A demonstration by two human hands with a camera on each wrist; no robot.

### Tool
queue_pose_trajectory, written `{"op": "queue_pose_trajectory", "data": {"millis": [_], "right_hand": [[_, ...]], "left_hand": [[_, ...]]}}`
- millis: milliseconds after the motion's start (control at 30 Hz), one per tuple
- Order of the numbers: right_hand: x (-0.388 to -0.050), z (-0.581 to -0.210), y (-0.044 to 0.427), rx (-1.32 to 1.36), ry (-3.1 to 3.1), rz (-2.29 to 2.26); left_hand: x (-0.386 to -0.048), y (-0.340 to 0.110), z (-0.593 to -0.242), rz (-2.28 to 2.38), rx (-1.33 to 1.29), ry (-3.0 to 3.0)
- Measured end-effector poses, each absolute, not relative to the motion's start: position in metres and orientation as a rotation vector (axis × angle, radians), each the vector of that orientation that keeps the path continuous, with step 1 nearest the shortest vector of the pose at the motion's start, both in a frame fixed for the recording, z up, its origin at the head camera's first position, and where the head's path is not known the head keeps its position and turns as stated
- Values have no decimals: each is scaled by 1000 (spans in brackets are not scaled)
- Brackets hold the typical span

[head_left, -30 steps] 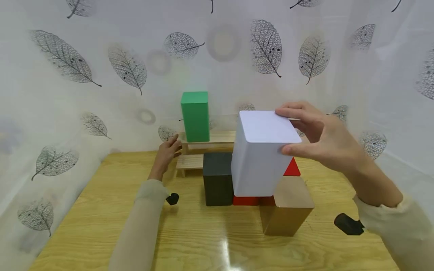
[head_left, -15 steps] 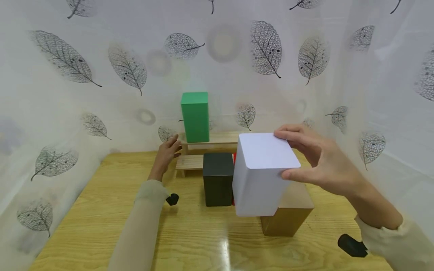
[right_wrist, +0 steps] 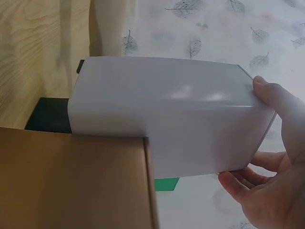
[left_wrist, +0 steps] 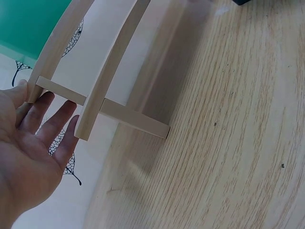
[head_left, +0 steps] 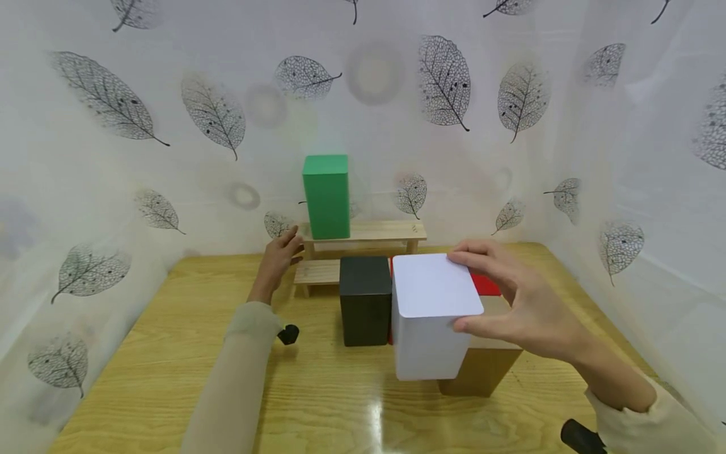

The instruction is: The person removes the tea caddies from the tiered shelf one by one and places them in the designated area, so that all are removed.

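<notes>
In the head view a tall white box (head_left: 433,340) stands upright, its top right edge pinched between the thumb and fingers of my right hand (head_left: 524,309). Whether its base touches the table cannot be told. A gold-brown box (right_wrist: 71,176) partly covers it in the right wrist view. My left hand (head_left: 278,258) is at the left end of a two-step wooden shelf (head_left: 386,231). In the left wrist view its thumb and fingers grip the end of the shelf's upper board (left_wrist: 52,57). A green box (head_left: 327,198) stands on the upper step.
A black box (head_left: 365,302) stands in front of the lower step, left of the white box. Something red (head_left: 484,285) shows behind the white box, mostly hidden. A leaf-patterned curtain (head_left: 374,126) closes off the back and sides of the wooden table (head_left: 317,403).
My right hand has lowered the white box and brought it nearer, uncovering the right part of the shelf. The left hand and the green box have stayed where they were.
</notes>
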State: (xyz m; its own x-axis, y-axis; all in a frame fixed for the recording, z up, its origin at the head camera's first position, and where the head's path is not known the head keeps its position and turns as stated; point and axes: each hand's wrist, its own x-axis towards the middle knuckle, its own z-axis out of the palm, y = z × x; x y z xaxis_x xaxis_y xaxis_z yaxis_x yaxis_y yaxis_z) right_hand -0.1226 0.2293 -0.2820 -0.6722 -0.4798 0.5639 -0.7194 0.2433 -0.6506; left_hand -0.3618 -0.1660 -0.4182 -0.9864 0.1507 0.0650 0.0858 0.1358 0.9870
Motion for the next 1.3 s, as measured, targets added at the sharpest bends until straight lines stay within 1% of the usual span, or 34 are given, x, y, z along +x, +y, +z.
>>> {"op": "queue_pose_trajectory", "data": {"millis": [333,567,1100,1300], "right_hand": [[-120,-305,228,1015,-2335,1301],[-121,-320,226,934,-2400,1143],[-126,-340,223,928,-2448,790],[-128,-345,222,950,-2420,778]], "left_hand": [[-361,-166,-418,2006,252,2359],[-361,-166,-419,2021,249,2332],[-359,-165,-418,2024,265,2347],[-360,-165,-418,2036,265,2337]]}}
